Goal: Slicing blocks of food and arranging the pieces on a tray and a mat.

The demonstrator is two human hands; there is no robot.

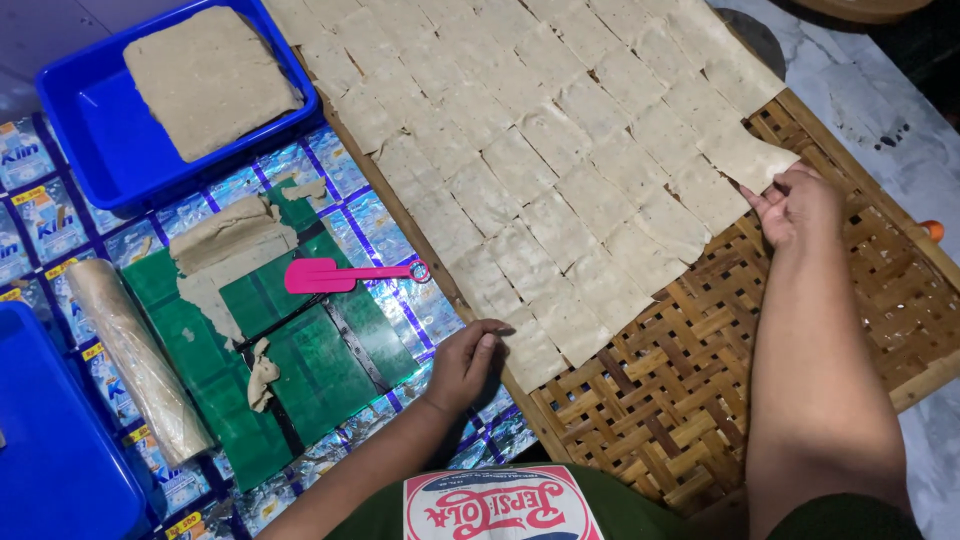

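Touching pale dough sheets (560, 170), left hand (465, 362) beside silvery-blue sachet mat (400, 300).

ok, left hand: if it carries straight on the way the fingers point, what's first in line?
The left hand points up-right; its fingertips already reach the nearest dough sheet at the woven tray edge. More sheets lie beyond.

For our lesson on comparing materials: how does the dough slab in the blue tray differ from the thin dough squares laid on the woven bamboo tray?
The dough slab is one thick, uncut block; the dough squares are many thin cut sheets. The slab sits in a blue tray; the squares overlap in rows on the woven bamboo tray. Both are pale beige.
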